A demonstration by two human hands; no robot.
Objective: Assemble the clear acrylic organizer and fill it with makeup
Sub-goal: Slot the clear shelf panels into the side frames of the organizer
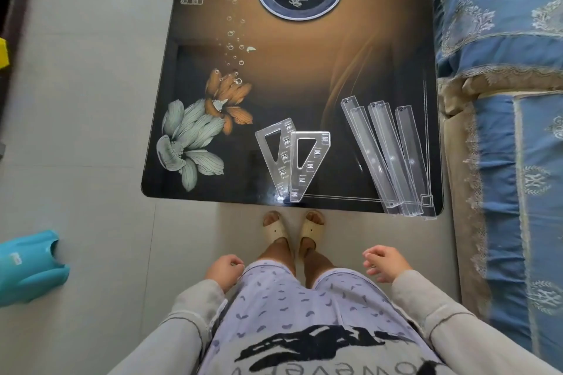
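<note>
Acrylic side panels (292,161) lie flat near the table's (304,76) front edge, with clear tray strips (387,155) at its right corner, overhanging slightly. Left hand (224,271) hangs loosely curled and right hand (385,262) half-open, both empty beside the thighs. Bare tabletop stretches behind the parts.

1. Both arms wear long sleeves (170,335) of light grey knit fabric, with ribbed cuffs and visible seams.
2. The grey top (320,353) carries a black brush-stroke graphic with dark lettering beneath it, cut off by the frame's bottom edge.
3. Knee-length lilac shorts (292,292) are dotted with small darker purple marks.
4. The feet wear cream open-toed slide sandals (275,227) with thick moulded straps.
</note>
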